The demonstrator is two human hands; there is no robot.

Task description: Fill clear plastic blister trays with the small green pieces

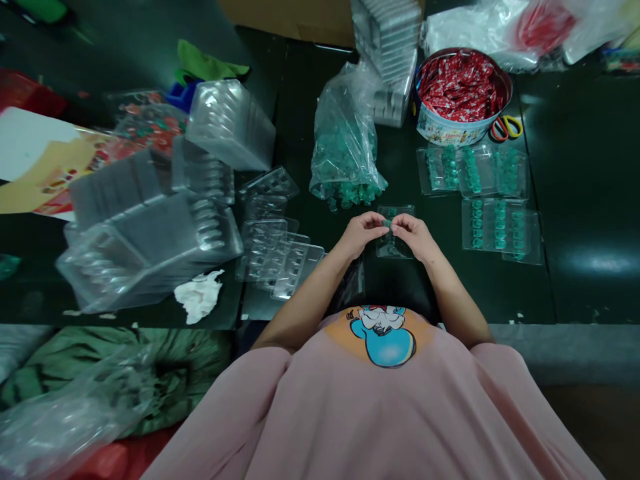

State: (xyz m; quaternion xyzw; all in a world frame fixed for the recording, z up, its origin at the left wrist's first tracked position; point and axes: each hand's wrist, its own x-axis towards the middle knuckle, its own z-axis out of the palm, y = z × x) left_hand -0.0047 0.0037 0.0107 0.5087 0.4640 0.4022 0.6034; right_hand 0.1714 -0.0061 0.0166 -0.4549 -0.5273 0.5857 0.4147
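Note:
My left hand (361, 233) and my right hand (413, 235) meet above a clear plastic tray (395, 251) near the table's front edge. Between their fingertips is a small green translucent piece (387, 223), pinched from both sides. Its exact kind is too small to make out. Just beyond my left hand, a clear bag (345, 130) lies with its mouth towards me, and loose green pieces (357, 193) spill from it. To the right, several clear trays (500, 227) hold rows of the same green pieces.
Tall stacks of clear trays (155, 233) stand on the left, with loose trays (280, 257) beside my left forearm. A round tin (450, 127) of red wrapped packets and yellow-and-red-handled scissors (506, 128) sit at the back right. Crumpled tissue (199, 297) lies near the front edge.

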